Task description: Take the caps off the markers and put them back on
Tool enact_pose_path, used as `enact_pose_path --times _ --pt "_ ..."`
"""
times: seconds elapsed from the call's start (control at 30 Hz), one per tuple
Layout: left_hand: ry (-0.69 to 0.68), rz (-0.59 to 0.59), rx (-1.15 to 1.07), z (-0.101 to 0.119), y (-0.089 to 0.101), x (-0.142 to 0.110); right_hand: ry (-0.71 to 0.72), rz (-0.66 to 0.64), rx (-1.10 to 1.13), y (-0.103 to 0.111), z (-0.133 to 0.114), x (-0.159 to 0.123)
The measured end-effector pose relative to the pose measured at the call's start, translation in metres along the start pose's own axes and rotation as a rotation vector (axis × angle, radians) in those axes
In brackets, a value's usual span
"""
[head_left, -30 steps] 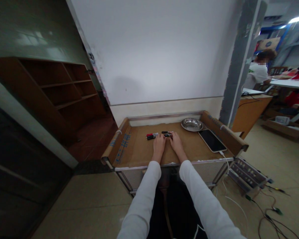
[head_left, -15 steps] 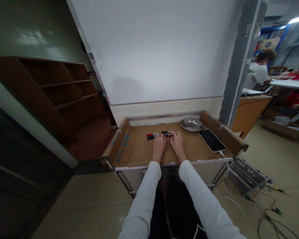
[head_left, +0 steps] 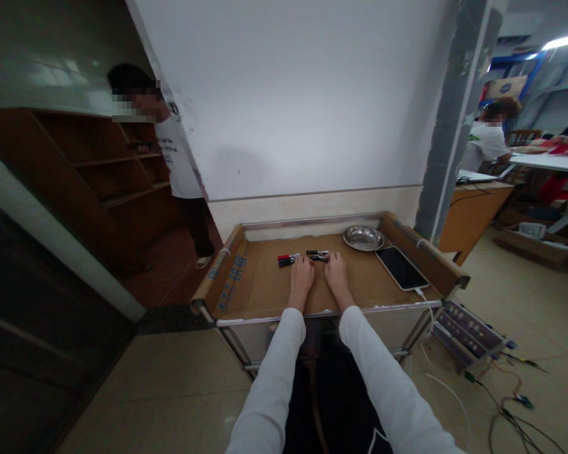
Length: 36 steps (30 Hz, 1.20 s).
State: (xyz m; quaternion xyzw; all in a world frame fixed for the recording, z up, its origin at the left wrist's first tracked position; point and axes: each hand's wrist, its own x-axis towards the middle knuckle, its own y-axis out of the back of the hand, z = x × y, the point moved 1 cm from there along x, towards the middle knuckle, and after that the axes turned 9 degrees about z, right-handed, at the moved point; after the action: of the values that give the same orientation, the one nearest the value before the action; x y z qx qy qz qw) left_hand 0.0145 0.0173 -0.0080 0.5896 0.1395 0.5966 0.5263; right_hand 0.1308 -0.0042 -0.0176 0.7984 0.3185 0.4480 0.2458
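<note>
On the cardboard-lined top of a small cart (head_left: 260, 290), my left hand (head_left: 302, 277) and my right hand (head_left: 336, 275) rest close together with curled fingers. A dark pen (head_left: 319, 258) spans the gap between my fingertips, and both hands appear to pinch it. Just beyond it lies another black pen (head_left: 314, 252). To the left of my left hand are a red pen (head_left: 284, 256) and black pens (head_left: 285, 262), side by side, their right ends close to my fingers. Small details at the fingertips are too tiny to make out.
A shiny metal bowl (head_left: 363, 238) stands at the back right of the cart. Near it lies a phone (head_left: 401, 268) with a white cable. Raised cardboard edges (head_left: 423, 252) flank the top. An electrical box (head_left: 471, 334) and cables sit on the floor at right.
A person in a white shirt has come into view in the doorway at left. My hands have barely moved, staying at the pen between them.
</note>
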Motion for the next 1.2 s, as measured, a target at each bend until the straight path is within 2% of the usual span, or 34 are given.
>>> enact_pose_path --times 0.23,0.5,0.67,0.73,0.87,0.93,1.03,1.2 --pt "-0.035 -0.031 -0.034 0.000 -0.002 0.001 0.013 -0.029 -0.113 0.009 -0.006 -0.003" --pt "-0.039 -0.013 -0.041 -0.002 -0.006 0.000 0.049 -0.039 -0.094 0.004 -0.004 -0.003" --pt "-0.027 -0.011 -0.008 0.002 0.001 0.000 0.054 -0.003 -0.109 0.003 -0.003 -0.003" --pt "0.035 0.039 0.055 0.004 0.005 -0.001 0.047 -0.007 -0.107 0.004 -0.003 -0.003" --pt "0.317 0.210 0.176 0.003 0.012 -0.004 0.078 -0.068 -0.046 0.006 -0.007 -0.003" --pt "0.419 0.235 0.187 0.002 0.011 -0.006 0.128 -0.105 0.005 0.007 -0.009 -0.003" --pt "0.434 0.210 0.182 0.001 0.009 -0.008 0.182 -0.139 0.042 0.008 -0.011 -0.004" --pt "0.423 0.202 0.227 0.001 0.010 -0.008 0.180 -0.162 0.017 0.010 -0.012 -0.005"
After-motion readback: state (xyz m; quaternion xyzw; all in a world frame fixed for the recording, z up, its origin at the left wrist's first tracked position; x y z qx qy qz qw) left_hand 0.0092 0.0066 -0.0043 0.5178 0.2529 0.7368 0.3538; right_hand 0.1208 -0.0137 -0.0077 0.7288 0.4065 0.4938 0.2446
